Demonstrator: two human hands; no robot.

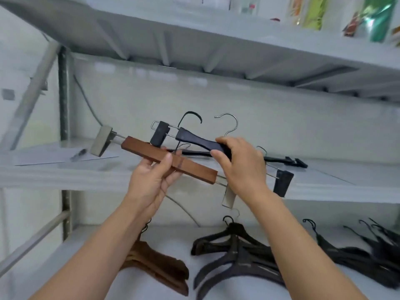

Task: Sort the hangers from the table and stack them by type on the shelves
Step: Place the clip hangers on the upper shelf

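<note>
Partly done | lower shelf (pixel 91 252) holds sorted stacks (pixel 236 254) | left fingers (pixel 167 160) grip brown clip hanger (pixel 190 167) | right fingers (pixel 219 155) grip black clip hanger (pixel 194 139) | both unplaced

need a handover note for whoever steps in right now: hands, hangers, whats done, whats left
Left hand grips the brown wooden clip hanger by its bar. Right hand grips the black clip hanger. Both are held in front of the middle shelf.
On the middle shelf: at least one dark clip hanger.
Done, on the lower shelf: piles of brown wooden hangers, black hangers and thin black hangers.
Left: set down both held hangers by type. The table is out of view, so I cannot tell how many remain.
</note>
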